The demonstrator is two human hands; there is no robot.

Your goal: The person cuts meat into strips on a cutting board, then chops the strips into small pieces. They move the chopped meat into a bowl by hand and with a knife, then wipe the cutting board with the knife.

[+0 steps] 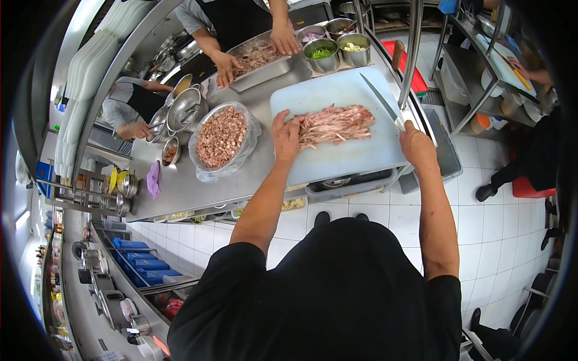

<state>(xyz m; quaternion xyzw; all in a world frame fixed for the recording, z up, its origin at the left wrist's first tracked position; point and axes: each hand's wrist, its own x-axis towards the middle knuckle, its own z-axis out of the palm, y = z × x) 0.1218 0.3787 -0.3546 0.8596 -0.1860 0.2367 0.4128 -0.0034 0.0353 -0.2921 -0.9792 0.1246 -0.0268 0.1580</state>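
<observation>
Strips of raw meat (340, 125) lie side by side in a flat pile on the white cutting board (337, 165). My left hand (286, 135) is at the pile's left end, its fingers bent over the strip ends and holding them. In my right hand (416, 144) is the handle of a long kitchen knife (380, 98), at the board's right edge. Its blade points away and to the left, over the board and apart from the meat. Left of the board stands a plastic-lined bowl (253, 137) of diced meat (221, 136).
Across the steel table (180, 195), another person's hands (285, 37) are at a metal tray (265, 77) of meat. Metal pots (355, 55) with chopped vegetables stand behind the board. An upright steel post (412, 54) rises close to the knife. Another person holds a pan at left.
</observation>
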